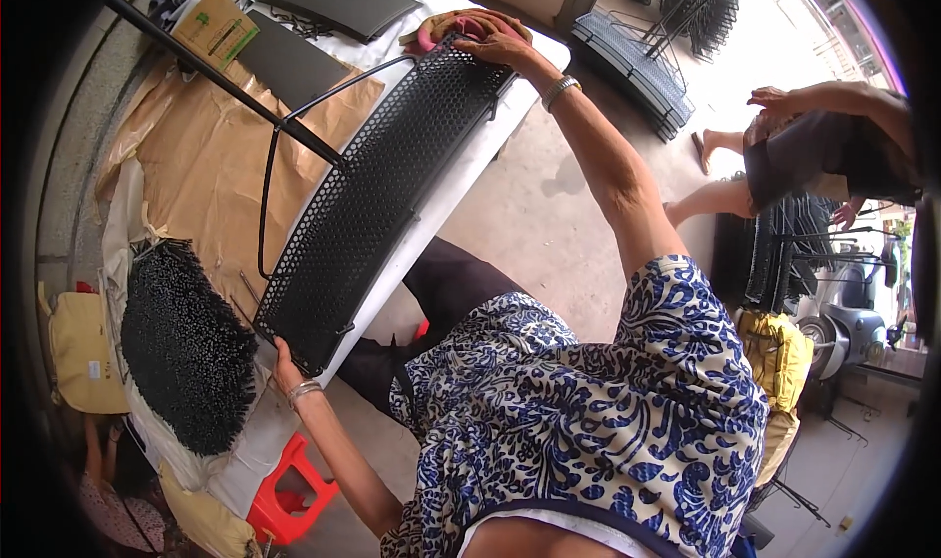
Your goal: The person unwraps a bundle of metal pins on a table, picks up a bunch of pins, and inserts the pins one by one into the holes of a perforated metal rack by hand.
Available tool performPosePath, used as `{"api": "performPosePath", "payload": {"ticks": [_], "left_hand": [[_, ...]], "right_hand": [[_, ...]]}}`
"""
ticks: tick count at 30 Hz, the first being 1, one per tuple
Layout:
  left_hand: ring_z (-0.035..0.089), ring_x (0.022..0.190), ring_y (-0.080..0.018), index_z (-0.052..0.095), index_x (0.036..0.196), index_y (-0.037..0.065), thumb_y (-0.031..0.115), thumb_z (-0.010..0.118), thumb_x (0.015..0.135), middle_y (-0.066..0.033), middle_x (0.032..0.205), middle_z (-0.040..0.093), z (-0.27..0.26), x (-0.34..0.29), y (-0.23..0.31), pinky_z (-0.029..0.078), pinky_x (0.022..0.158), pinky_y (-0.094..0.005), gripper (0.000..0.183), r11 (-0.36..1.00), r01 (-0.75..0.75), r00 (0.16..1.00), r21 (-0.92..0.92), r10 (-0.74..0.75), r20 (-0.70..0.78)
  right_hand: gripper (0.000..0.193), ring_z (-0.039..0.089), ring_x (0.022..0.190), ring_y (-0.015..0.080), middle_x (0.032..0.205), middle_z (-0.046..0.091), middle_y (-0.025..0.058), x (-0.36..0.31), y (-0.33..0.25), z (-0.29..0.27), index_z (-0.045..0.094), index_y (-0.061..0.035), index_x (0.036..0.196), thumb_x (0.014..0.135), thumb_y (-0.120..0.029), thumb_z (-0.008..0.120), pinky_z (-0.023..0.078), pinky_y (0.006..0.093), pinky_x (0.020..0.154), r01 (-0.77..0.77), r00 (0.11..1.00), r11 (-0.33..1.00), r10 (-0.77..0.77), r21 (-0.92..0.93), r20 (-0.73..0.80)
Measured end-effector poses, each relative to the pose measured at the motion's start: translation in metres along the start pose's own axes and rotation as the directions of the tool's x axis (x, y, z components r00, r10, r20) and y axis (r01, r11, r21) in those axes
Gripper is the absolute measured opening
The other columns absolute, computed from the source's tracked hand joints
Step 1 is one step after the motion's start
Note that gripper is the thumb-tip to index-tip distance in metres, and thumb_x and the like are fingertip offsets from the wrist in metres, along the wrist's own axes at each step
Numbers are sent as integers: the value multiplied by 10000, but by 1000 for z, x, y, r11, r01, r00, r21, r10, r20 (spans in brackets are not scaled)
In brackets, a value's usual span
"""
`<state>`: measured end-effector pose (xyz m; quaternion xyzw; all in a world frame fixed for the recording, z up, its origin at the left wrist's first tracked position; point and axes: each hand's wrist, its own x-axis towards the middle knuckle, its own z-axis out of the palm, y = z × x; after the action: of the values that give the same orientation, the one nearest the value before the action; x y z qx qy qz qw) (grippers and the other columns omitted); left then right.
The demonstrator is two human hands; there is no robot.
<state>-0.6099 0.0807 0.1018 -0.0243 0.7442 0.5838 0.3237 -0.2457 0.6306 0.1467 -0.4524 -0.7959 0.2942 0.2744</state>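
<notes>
A long black perforated metal rack lies slantwise across the table in front of me. A black pole and a bent rod frame run along its left side. At its near end, my left hand grips the corner, fingers partly hidden beneath. My right hand is closed over its far end, beside a bunched pink and orange cloth. Whether that hand also touches the cloth, I cannot tell.
Brown paper covers the table, with a bundle of thin black rods on its left. Dark flat panels lie at the back. A red stool stands below. Another person is at the right, near stacked racks and a scooter.
</notes>
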Motion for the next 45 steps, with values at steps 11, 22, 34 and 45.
{"api": "performPosePath", "payload": {"ticks": [11,22,34,45], "left_hand": [[618,1017,-251,542,1205,-99,410,567,911,-155,1150,626,-24,-4,5,480,902,-321,589,985,-41,990,167,63,-128],[575,1064,-192,633,1149,-10,560,566,854,-107,1143,640,25,-38,-7,421,914,-310,646,968,-231,940,95,247,-233],[620,990,-167,619,1156,28,311,600,894,-70,1101,652,8,-35,-45,478,825,-277,386,664,-112,994,-739,77,-81],[565,1146,-246,532,1243,-13,198,475,956,-146,1257,569,-5,-52,-27,482,944,-325,360,560,64,996,-826,-84,20]], "right_hand": [[752,426,1272,255,1383,442,137,-14,-24,26,421,-86,1366,815,-552,630,310,338,1070,292,902,883,-382,-368,-200],[680,424,1280,300,1387,435,183,-14,5,1,388,-55,1389,920,-546,437,313,340,1063,281,946,859,-322,-429,-25],[308,618,753,152,914,688,85,-179,-283,82,641,-3,1100,964,-245,506,485,284,702,479,826,845,-525,238,204],[474,606,918,324,990,593,167,-124,-420,326,497,-167,1308,842,-124,569,472,431,799,985,-45,144,-344,100,938]]}}
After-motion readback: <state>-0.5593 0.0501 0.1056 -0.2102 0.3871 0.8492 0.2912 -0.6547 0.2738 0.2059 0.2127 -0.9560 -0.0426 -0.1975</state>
